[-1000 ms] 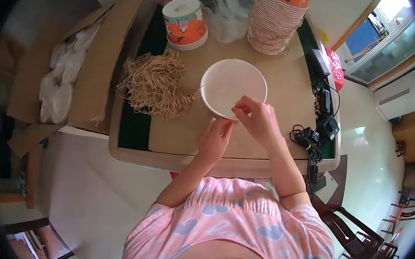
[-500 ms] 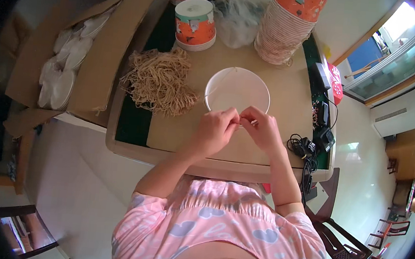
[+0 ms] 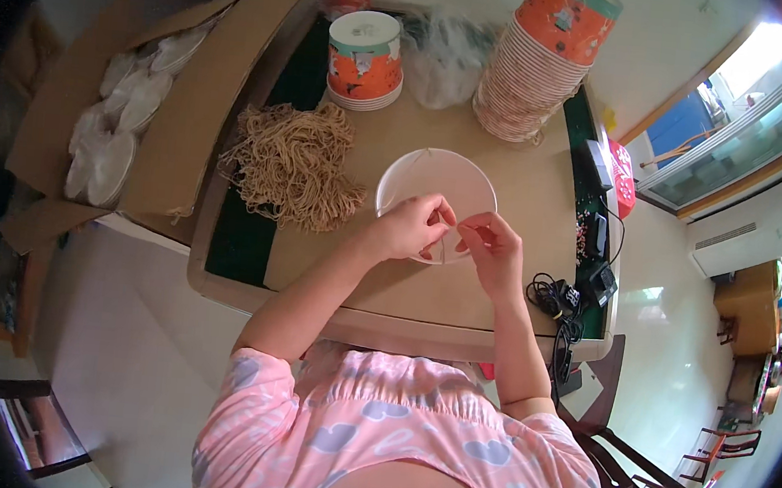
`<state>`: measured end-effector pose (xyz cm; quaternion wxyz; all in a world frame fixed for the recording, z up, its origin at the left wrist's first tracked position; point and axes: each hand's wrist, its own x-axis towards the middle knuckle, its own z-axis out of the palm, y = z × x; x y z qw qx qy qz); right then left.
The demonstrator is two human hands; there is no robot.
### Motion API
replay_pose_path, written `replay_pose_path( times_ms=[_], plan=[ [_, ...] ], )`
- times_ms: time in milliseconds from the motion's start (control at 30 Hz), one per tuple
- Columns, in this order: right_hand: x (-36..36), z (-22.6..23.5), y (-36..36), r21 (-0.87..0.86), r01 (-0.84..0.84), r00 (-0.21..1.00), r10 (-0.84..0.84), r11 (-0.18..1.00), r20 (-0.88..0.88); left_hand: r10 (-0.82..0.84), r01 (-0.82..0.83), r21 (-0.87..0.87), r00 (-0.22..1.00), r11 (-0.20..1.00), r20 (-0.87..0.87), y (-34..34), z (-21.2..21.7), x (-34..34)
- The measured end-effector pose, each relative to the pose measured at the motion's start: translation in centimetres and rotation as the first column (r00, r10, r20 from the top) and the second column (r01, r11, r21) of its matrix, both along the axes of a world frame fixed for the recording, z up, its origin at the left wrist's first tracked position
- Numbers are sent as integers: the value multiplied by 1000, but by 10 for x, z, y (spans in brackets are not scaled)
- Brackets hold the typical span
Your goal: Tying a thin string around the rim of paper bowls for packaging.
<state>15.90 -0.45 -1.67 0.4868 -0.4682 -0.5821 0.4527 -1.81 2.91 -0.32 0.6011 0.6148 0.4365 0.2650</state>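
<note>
Just beyond the left edge of the desk point(image 3: 374, 335) stands an open cardboard box point(image 3: 204, 125). A heap of beige strings point(image 3: 295, 166) lies near that edge; past it, an upturned orange tub point(image 3: 364, 67) stands toward the far edge. Mid-desk, above the near rim of a white tub point(image 3: 438, 181), the left hand point(image 3: 409, 229) and right hand point(image 3: 497, 251) each have their grip pinched on a thin strand point(image 3: 445, 241). A tall tub stack point(image 3: 534, 75) rises near the far right corner; black cables point(image 3: 546, 297) lie by the right edge.
</note>
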Motion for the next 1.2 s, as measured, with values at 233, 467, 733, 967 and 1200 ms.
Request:
replay_pose_path(
  times_ms=[233, 467, 733, 967, 1200],
  plan=[
    [5, 7, 3, -71, -14, 1000, 15, 997, 16, -76, 75, -63, 997, 995, -15, -1, 12, -2],
    [9, 6, 3, -56, -71, 996, 74, 996, 52, -223, 326, 301, 917, 896, -331, 0, 15, -12],
    [9, 6, 1, -47, -75, 992, 79, 996, 97, -217, 467, 328, 788, 821, -576, 2, 8, -1],
    [6, 32, -1, 28, -117, 905, 95, 993, 416, 141, 5, 531, 962, 847, -233, -18, 7, 3],
    [4, 34, 1, -22, -140, 874, 134, 990, 468, 56, 28, 355, 973, 935, -225, -20, 21, -2]
  ],
)
